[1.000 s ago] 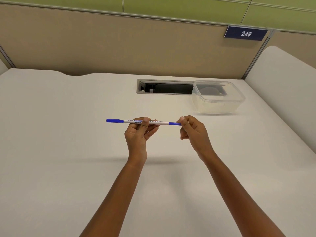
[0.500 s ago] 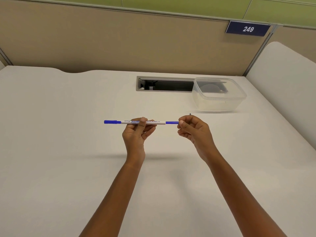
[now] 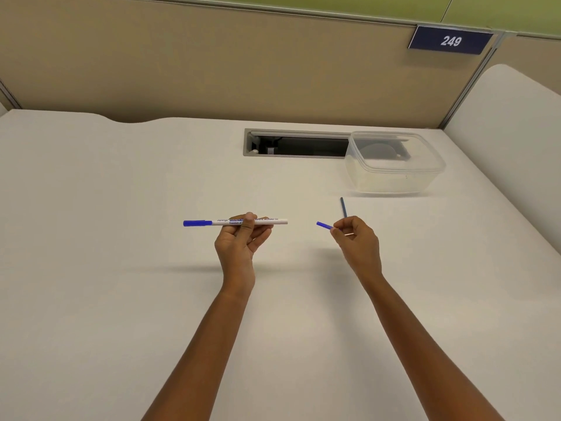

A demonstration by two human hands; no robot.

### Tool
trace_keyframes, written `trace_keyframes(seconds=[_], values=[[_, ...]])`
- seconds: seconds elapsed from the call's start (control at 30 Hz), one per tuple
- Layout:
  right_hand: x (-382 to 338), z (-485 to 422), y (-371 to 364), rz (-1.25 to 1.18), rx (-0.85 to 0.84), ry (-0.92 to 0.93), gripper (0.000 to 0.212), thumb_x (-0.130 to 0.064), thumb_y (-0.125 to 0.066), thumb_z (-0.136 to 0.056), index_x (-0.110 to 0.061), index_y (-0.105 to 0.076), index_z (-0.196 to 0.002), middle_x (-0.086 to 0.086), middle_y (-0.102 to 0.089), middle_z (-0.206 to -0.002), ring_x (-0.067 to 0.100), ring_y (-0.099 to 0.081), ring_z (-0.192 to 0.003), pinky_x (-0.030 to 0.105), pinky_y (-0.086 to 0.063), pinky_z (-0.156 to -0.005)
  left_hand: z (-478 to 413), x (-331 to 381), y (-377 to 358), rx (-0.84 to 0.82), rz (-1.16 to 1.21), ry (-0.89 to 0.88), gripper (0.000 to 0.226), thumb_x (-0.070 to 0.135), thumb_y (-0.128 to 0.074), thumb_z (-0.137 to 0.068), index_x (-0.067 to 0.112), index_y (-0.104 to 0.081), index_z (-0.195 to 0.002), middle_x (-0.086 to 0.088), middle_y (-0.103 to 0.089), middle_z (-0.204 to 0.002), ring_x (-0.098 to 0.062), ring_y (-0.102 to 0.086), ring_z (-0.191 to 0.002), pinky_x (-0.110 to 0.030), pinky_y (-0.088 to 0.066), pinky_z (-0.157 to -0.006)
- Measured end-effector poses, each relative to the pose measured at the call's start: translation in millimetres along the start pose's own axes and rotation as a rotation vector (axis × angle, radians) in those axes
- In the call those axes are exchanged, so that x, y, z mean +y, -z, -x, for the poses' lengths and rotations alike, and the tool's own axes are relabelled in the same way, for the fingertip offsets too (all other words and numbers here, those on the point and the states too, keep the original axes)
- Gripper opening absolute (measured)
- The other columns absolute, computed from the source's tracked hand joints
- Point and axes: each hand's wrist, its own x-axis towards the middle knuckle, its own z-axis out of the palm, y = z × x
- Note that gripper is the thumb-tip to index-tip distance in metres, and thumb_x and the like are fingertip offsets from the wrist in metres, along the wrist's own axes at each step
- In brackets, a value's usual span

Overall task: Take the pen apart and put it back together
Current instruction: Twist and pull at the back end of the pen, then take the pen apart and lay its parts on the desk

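White pen barrel [image 3: 267, 221], blue cap [image 3: 197, 223].

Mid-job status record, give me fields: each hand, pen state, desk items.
left hand: grips white barrel, blue cap on its left end
right hand: pinches blue end piece; thin dark rod sticks up from the fingers
pen state: apart, barrel and end piece not touching
desk: clear container by cable slot
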Motion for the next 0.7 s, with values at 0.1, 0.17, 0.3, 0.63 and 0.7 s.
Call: trace_keyframes(seconds=[0.1,0.17,0.3,0.63,0.7], values=[[17,-3,-5,0.171,0.057,0.025,0.006,-0.014,-0.058,-0.081,-0.020,-0.057,-0.079,-0.005,-0.061,-0.075,0.009,-0.056,-0.063,0.026,-0.039,-0.057,-2,-1,3,0.010,0.000,0.012,0.015,0.007,-0.052,-0.090,0.010,-0.060,-0.077,0.004,-0.072,-0.061,-0.011,-0.071,-0.065,-0.019,-0.056,-0.060],[25,-6,-7,0.290,0.074,0.060,0.004,-0.014,-0.057,-0.080,-0.019,-0.056,-0.080,-0.006,-0.062,-0.077,0.017,-0.059,-0.067,0.027,-0.039,-0.059,-3,-2,4,0.012,0.000,0.018,0.015,0.007,-0.052,-0.089,0.010,-0.060,-0.077,0.003,-0.072,-0.061,-0.012,-0.071,-0.065,-0.019,-0.056,-0.060],[34,-11,-11,0.503,0.095,0.157,0.004,-0.010,-0.054,-0.081,-0.010,-0.057,-0.082,0.005,-0.068,-0.080,0.029,-0.060,-0.069,0.037,-0.046,-0.065,-4,-5,4,0.014,-0.002,0.025,0.015,0.007,-0.052,-0.089,0.010,-0.060,-0.077,0.004,-0.072,-0.060,-0.012,-0.071,-0.065,-0.019,-0.056,-0.059],[36,-13,-19,0.815,0.137,0.401,0.007,-0.004,-0.052,-0.083,-0.001,-0.058,-0.079,0.019,-0.057,-0.062,0.035,-0.050,-0.051,0.037,-0.036,-0.051,-5,-8,6,0.024,-0.005,0.047,0.015,0.007,-0.052,-0.089,0.009,-0.060,-0.077,0.004,-0.071,-0.060,-0.012,-0.071,-0.064,-0.019,-0.056,-0.058],[37,-14,-19,0.829,0.099,0.376,0.013,-0.009,-0.047,-0.087,-0.002,-0.058,-0.086,0.019,-0.059,-0.069,0.036,-0.051,-0.058,0.038,-0.035,-0.055,-5,-8,6,0.027,-0.004,0.049,0.014,0.007,-0.052,-0.089,0.009,-0.059,-0.077,0.003,-0.071,-0.061,-0.012,-0.071,-0.064,-0.019,-0.056,-0.059]])
